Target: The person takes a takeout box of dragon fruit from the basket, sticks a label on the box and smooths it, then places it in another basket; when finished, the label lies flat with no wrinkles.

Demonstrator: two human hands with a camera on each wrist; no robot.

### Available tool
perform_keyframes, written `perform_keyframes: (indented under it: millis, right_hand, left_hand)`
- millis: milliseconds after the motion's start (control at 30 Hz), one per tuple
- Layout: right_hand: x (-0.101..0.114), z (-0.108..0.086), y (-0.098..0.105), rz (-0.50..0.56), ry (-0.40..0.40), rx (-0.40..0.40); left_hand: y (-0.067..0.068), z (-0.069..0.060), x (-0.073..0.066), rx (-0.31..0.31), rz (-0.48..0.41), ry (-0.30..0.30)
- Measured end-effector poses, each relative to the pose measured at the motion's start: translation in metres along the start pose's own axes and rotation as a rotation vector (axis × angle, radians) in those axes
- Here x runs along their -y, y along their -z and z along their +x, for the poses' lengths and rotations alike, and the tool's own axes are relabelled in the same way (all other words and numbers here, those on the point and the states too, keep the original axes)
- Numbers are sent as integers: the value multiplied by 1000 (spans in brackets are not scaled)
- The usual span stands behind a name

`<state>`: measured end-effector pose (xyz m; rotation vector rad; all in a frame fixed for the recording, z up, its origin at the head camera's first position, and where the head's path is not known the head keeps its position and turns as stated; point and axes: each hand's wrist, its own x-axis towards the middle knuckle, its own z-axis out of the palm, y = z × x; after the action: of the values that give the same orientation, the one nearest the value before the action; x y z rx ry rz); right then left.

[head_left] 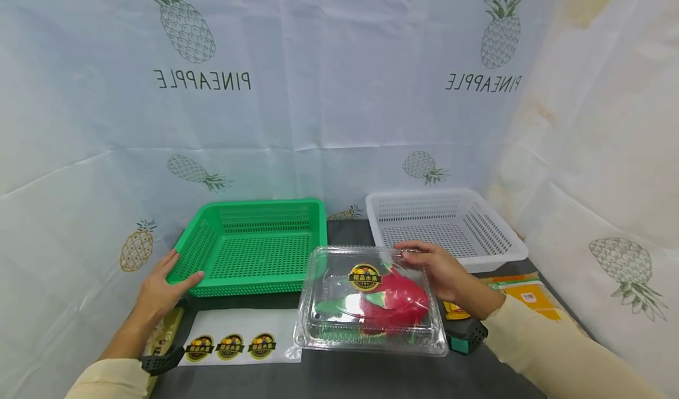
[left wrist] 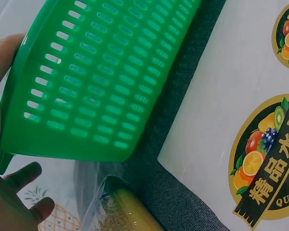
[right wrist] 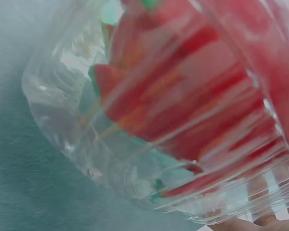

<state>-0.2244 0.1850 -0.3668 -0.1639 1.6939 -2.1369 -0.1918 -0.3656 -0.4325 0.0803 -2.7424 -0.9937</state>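
My right hand (head_left: 437,269) grips the far right corner of a clear plastic fruit box (head_left: 313,322), which is tilted and held over the table. Inside lies a red dragon fruit (head_left: 400,302) with green tips, and a round black-and-gold sticker (head_left: 365,277) is on the lid. The right wrist view shows the box close up, with fingertips (right wrist: 265,219) at its underside. At the near left corner of a green basket (head_left: 260,284), my left hand (head_left: 159,290) spreads its thumb and fairly straight fingers. Its thumb touches the rim in the left wrist view.
A white sheet (head_left: 241,316) with three fruit stickers lies in front of the green basket. A white basket (head_left: 424,240) stands at the back right. Yellow packets (head_left: 530,299) lie by the right arm, and a plastic-wrapped packet (left wrist: 123,209) is under the left wrist.
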Motion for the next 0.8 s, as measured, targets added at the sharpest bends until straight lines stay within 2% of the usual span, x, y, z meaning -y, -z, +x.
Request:
perform_keyframes:
  millis: [167, 433, 800]
  right_hand:
    - [16, 15, -10, -1, 20, -12]
    - [33, 39, -16, -81, 62, -39]
    - [48, 72, -36, -114, 78, 7]
  left_hand:
    - [2, -2, -1, 1, -1, 12]
    - [-2, -2, -1, 14, -4, 13]
    - [1, -2, -1, 14, -13, 14]
